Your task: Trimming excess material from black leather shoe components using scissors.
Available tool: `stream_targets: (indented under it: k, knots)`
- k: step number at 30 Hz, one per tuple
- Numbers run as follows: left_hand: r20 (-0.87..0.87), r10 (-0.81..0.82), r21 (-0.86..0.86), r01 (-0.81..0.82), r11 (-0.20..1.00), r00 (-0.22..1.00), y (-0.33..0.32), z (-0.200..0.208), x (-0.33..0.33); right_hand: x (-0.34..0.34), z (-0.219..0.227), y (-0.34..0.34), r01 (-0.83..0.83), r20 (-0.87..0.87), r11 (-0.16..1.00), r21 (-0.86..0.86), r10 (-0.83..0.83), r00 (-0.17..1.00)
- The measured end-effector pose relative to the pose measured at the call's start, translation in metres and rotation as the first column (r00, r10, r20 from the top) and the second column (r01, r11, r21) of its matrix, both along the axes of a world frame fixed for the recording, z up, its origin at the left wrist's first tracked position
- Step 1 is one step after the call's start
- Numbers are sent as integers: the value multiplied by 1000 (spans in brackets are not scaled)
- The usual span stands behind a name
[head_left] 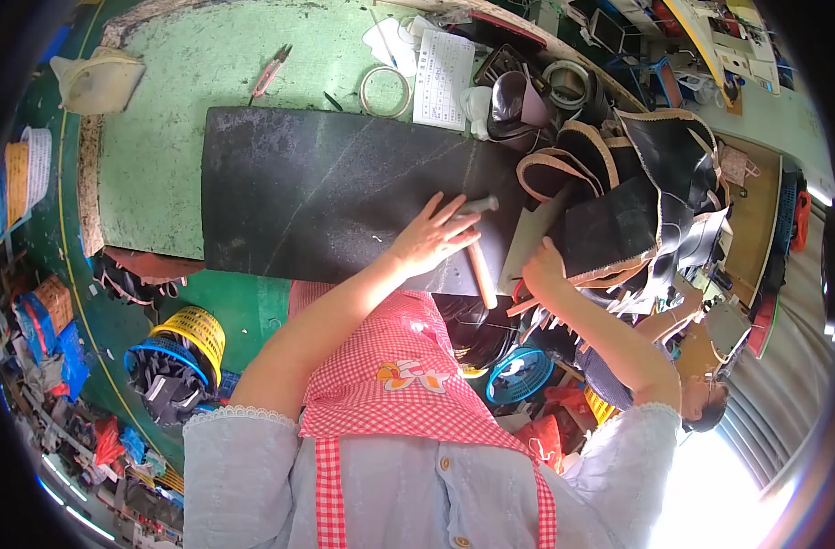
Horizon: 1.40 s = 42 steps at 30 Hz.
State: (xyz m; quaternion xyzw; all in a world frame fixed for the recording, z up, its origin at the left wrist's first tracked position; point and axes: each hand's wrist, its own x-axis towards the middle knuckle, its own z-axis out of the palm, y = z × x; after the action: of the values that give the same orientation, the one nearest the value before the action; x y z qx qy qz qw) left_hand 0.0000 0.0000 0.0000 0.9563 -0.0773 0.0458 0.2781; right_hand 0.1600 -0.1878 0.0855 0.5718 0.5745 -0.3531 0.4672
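Note:
A hammer (483,274) with a pale wooden handle lies on the dark slab (280,197), its metal head pointing away from me. My left hand (433,238) is over the slab beside the hammer, palm down with fingers outstretched; the fingertips come close to the head, and whether they touch it I cannot tell. On the right, my right hand (544,267) is closed at the edge of a flat grey piece (530,233) and a pile of black bag parts (609,224) with tan edging. What its fingers grip is hidden.
At the back of the green table (161,183) are red-handled snips (271,73), a tape roll (385,91) and a paper sheet (443,80). Cups and rolls (520,102) crowd the back right. Baskets (190,334) stand on the floor. Another person (705,403) is at the right.

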Motion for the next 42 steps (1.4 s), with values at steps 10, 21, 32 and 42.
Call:
stream_targets:
  k: [10, 21, 32, 42]
  knots:
    - [23, 243, -189, -235, 953, 970, 30, 28, -16, -22, -110, -70, 529, 206, 843, -99, -503, 840]
    - [-171, 515, -469, -529, 707, 840, 47, 28, -113, -18, -163, -168, 755, -480, -11, 656, -777, 406]
    - [-436, 707, -578, -775, 255, 557, 110, 20, -279, -45, -89, -111, 718, -496, -563, 408, -798, -343]
    - [-637, 755, -470, -855, -220, 156, 142, -21, -520, -101, -41, 37, 587, -580, -376, 717, -789, 203]
